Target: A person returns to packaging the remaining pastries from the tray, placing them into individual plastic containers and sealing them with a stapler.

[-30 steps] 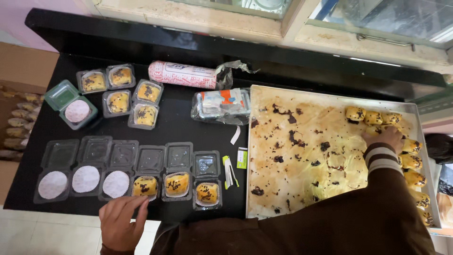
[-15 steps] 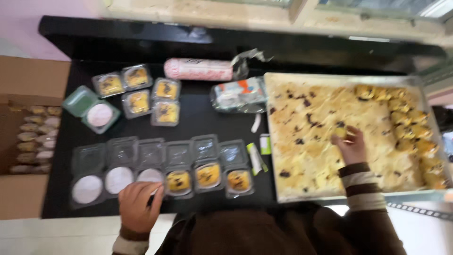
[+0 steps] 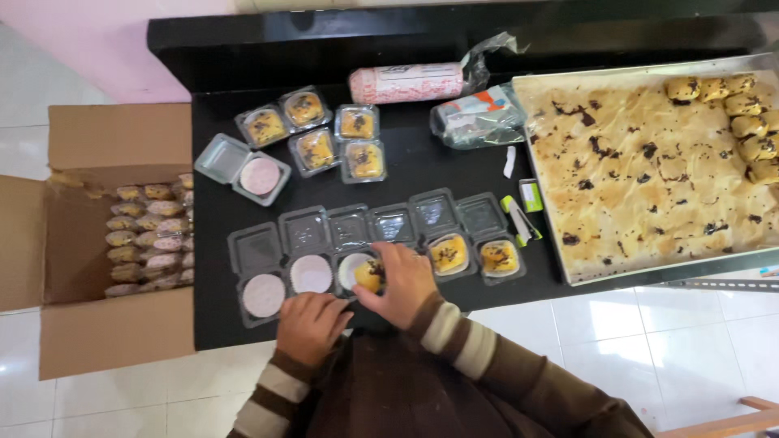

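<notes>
Open clear boxes (image 3: 369, 235) in a row: two hold pastries, two just paper liners. My right hand (image 3: 402, 280) pinches a pastry (image 3: 369, 276) over the third box; left hand (image 3: 312, 324) rests curled, empty, beside it.

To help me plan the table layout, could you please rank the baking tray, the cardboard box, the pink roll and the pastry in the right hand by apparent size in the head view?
1. Baking tray and cardboard box: look alike, both cut off by the frame.
2. Pink roll.
3. Pastry, held in the right hand.

The right hand (image 3: 403, 282) carried a pastry (image 3: 369, 276) from the baking tray (image 3: 568, 272).
</notes>
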